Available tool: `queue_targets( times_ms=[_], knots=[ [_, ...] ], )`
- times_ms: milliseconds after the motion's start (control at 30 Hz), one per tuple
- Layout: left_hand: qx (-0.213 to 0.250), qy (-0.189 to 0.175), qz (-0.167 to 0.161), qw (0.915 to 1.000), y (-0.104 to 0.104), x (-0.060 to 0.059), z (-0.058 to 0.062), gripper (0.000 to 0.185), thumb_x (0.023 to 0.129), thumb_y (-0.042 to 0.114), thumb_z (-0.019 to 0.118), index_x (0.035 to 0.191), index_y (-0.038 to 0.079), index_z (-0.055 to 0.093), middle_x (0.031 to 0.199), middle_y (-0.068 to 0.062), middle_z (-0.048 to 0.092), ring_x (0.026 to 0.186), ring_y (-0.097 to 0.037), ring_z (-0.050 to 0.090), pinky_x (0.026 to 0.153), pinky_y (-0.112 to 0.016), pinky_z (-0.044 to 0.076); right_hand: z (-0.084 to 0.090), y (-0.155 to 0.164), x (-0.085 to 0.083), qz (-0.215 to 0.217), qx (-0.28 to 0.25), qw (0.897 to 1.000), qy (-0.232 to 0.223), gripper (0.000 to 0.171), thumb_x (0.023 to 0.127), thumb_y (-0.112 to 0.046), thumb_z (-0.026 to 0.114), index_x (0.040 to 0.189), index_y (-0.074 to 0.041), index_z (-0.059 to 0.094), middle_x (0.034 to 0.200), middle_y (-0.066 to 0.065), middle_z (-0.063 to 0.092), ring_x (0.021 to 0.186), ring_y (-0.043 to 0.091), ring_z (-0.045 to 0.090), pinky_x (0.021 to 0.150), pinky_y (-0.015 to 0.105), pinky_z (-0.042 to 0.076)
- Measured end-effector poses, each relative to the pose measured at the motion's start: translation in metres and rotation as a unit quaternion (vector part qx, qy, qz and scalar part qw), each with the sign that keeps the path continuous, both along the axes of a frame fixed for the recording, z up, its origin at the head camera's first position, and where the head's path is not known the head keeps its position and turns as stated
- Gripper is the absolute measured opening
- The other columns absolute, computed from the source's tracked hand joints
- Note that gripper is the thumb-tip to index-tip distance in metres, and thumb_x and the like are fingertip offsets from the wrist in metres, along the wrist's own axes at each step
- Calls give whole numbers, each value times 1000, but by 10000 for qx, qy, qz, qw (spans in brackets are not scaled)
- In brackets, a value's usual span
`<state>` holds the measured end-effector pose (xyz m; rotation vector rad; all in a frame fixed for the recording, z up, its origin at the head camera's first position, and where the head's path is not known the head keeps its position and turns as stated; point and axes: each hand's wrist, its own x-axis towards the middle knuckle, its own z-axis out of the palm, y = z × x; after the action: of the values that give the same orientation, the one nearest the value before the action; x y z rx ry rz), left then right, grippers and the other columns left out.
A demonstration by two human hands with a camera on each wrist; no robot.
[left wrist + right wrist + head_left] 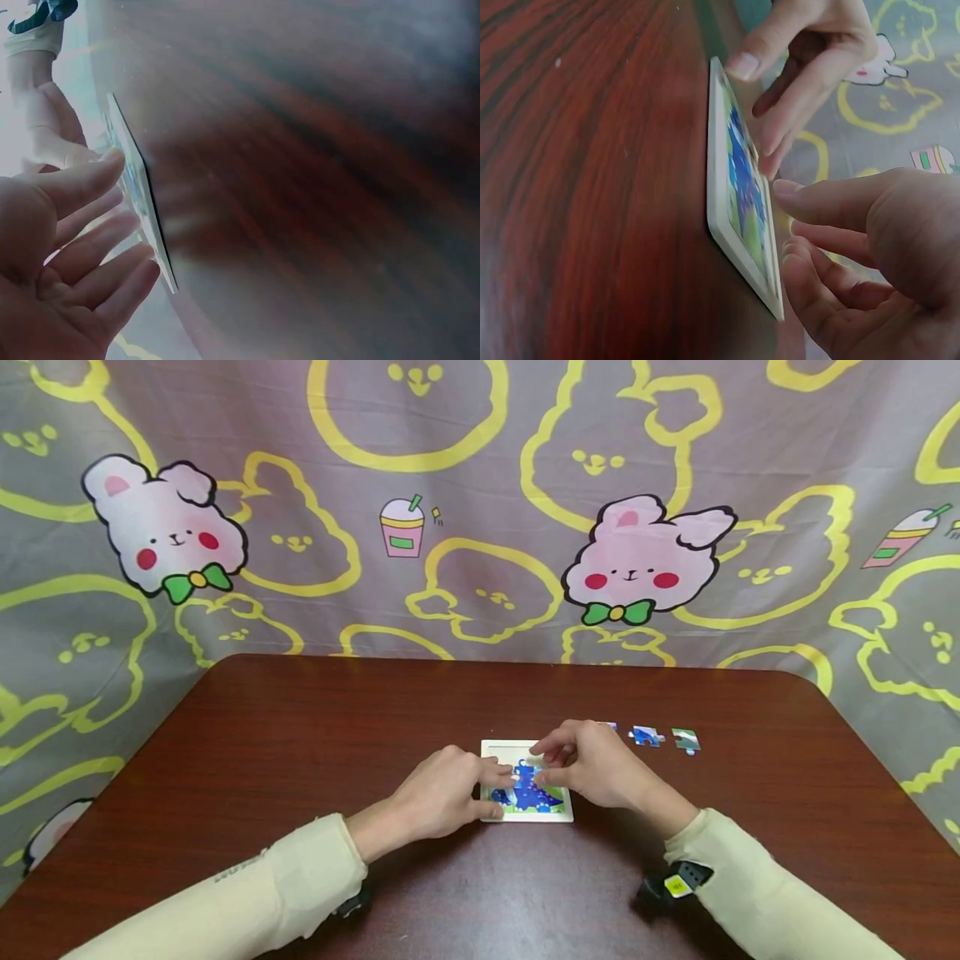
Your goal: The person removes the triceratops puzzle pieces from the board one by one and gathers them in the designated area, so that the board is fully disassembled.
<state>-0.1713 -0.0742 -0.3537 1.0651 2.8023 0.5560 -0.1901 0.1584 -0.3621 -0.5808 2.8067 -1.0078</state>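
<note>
Head view shows a patterned cloth (465, 497) hanging behind a dark wood counter (360, 710), whose smooth-looking top may give little hold against sideways pushes. The left grip (442, 789) reaches over the tray's left side, fingers extended and thumb at the near corner, pinching nothing. The right grip (596, 768), at the opposite side, is partly spread: thumb and fingers stand apart, with nothing visible between them. Between the two lies the puzzle tray (528, 817), flat on the counter; uneven pressure from one side could slide or twist it. With fingertips so close together, one could bump the other or unseat a piece. The lower part of the tray carries a blue dinosaur picture (528, 799); forcing a misaligned tab there could buckle its neighbours. Smallest are three loose pieces, two plainly seen, one blue (647, 736) and one green (686, 740). The third sits partly behind the right grip, so a careless knuckle could sweep it away.
</note>
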Motion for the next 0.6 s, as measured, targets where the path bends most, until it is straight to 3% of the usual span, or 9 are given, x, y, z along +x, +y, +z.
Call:
queue_targets(
  times_ms=[233, 600],
  knots=[
    [-44, -39, -63, 10000, 1, 1, -5, 28, 88, 28, 75, 114, 20, 76, 125, 4, 69, 123, -16, 62, 93, -39, 55, -5, -13, 1, -66, 209, 9995, -211, 30, 77, -22, 85, 105, -17, 77, 88, -3, 65, 75, 9, 58, 64, 26, 50],
    [-71, 83, -10, 9999, -1, 1, -6, 26, 88, 27, 75, 113, 21, 76, 123, 6, 69, 122, -15, 62, 84, -37, 58, -7, -16, 1, -43, 256, 9992, -292, 33, 79, -19, 84, 111, -18, 76, 90, -1, 61, 77, 11, 56, 67, 27, 50]
  ],
)
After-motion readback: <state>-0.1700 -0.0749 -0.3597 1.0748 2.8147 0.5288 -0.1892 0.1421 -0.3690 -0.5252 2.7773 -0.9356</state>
